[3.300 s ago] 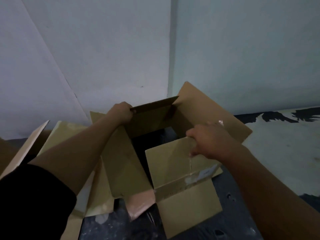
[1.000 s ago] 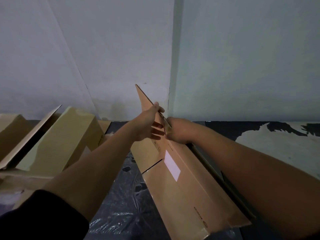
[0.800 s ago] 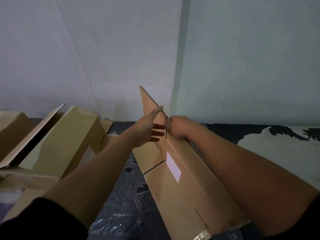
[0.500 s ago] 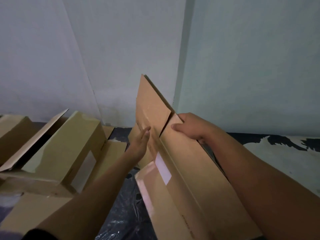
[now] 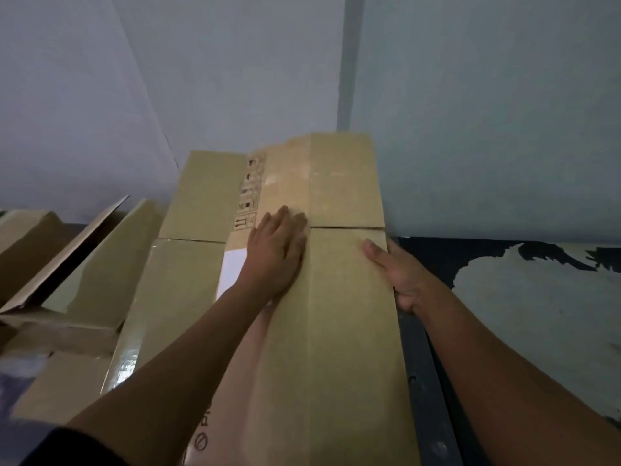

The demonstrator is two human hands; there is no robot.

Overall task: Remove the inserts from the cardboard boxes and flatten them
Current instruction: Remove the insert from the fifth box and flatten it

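Against pale walls, the cardboard box is now lying flattened — left hand pressing open-palmed, right hand gripping its edge.

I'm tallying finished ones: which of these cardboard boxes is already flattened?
The middle box under the left hand, with the white label: it is collapsed flat. The boxes at the left stand hollow.
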